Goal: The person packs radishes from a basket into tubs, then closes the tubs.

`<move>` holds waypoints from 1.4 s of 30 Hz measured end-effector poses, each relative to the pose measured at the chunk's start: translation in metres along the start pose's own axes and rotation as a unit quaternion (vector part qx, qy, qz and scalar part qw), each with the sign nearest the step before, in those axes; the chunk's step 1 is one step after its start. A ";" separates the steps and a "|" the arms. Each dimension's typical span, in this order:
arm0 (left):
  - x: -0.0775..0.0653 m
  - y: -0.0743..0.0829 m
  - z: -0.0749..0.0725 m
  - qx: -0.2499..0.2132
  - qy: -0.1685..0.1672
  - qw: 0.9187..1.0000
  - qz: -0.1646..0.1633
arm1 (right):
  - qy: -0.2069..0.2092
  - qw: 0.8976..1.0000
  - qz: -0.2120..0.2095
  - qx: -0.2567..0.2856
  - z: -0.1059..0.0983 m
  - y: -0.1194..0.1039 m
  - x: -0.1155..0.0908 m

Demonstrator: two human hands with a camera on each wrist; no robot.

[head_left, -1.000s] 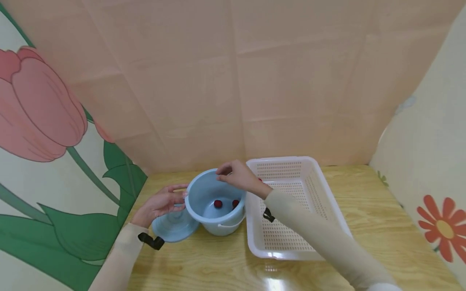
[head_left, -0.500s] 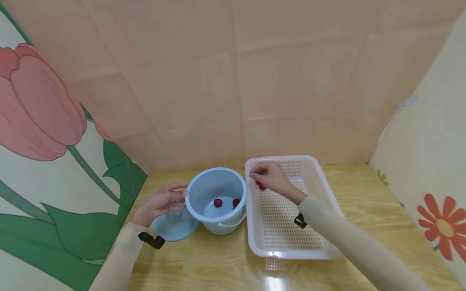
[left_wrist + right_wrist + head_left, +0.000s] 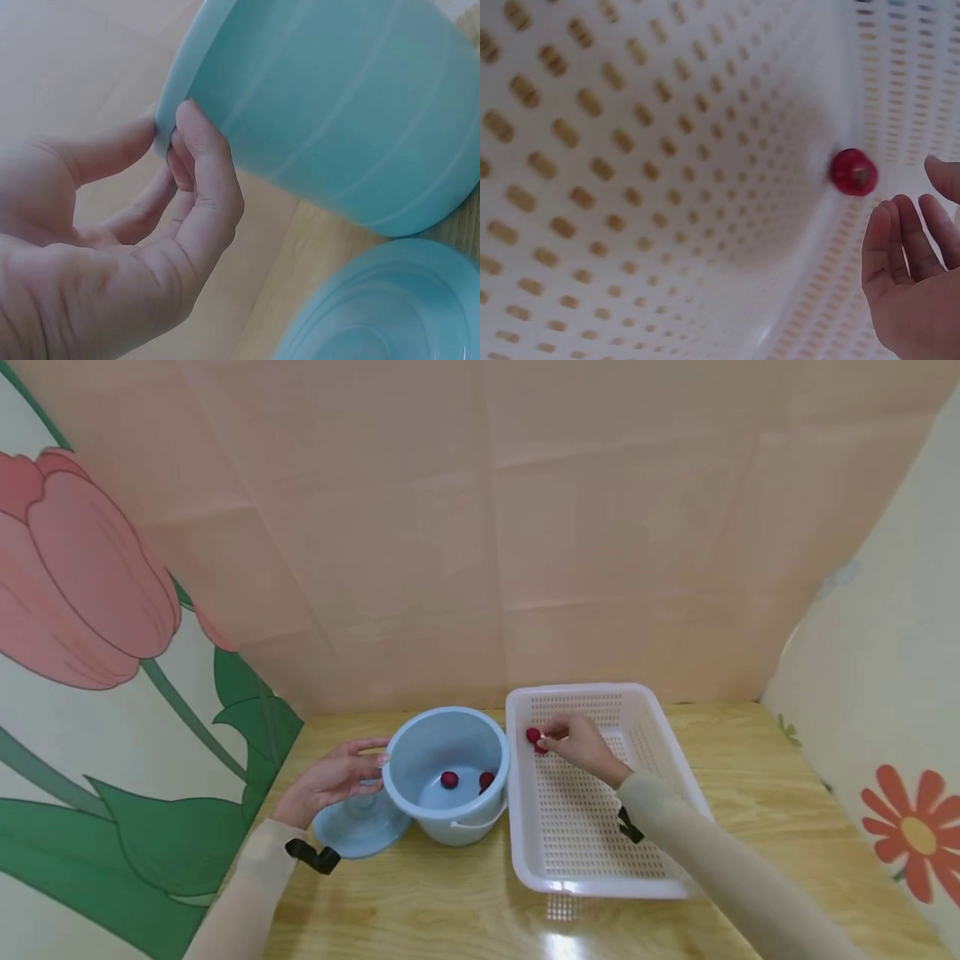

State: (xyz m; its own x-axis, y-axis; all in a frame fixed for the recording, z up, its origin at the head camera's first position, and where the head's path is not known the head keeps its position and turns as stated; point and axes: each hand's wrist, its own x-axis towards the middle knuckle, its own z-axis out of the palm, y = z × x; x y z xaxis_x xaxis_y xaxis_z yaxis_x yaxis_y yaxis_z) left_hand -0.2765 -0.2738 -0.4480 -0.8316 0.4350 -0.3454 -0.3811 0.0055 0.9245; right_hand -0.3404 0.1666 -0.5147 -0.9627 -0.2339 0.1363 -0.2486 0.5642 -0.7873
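Observation:
My left hand [image 3: 341, 779] pinches the left rim of a light blue bucket [image 3: 455, 833], thumb on one side of the rim and fingers on the other in the left wrist view. Two dark red round things, one of them a red ball [image 3: 449, 780], lie inside the bucket. My right hand [image 3: 581, 745] reaches into a white perforated basket [image 3: 600, 887]. Its fingertips are right by two small red round things [image 3: 533, 735] near the left wall. In the right wrist view one shiny red round thing [image 3: 853, 172] shows a stem spot, and thumb and fingers stand apart.
A light blue lid [image 3: 363, 828] lies left of the bucket on the wooden table [image 3: 420, 910]. The bucket's white handle [image 3: 480, 818] hangs down in front. Behind stands a wall with a creased pinkish covering [image 3: 487, 568]; flower-patterned walls flank both sides.
My right hand has moved from above the bucket rightward and down into the basket, uncovering two red round things there. The left hand has stayed on the rim.

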 end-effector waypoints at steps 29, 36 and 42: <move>0.000 -0.001 -0.003 0.028 0.011 1.000 0.005 | -0.003 0.998 0.032 -0.058 0.024 0.022 0.017; 0.001 -0.002 -0.005 0.038 0.008 0.999 0.011 | 0.005 0.997 0.021 -0.072 0.025 0.020 0.018; 0.001 -0.003 -0.005 0.036 0.017 0.999 0.010 | 0.003 0.997 0.032 -0.073 0.025 0.017 0.018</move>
State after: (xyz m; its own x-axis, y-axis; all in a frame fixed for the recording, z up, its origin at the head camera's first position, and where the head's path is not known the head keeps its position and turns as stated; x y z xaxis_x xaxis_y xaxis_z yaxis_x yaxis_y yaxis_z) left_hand -0.2785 -0.2772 -0.4517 -0.8521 0.4051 -0.3312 -0.3357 0.0622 0.9399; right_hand -0.3591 0.1525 -0.5404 -0.9777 -0.1886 0.0923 -0.1985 0.6871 -0.6990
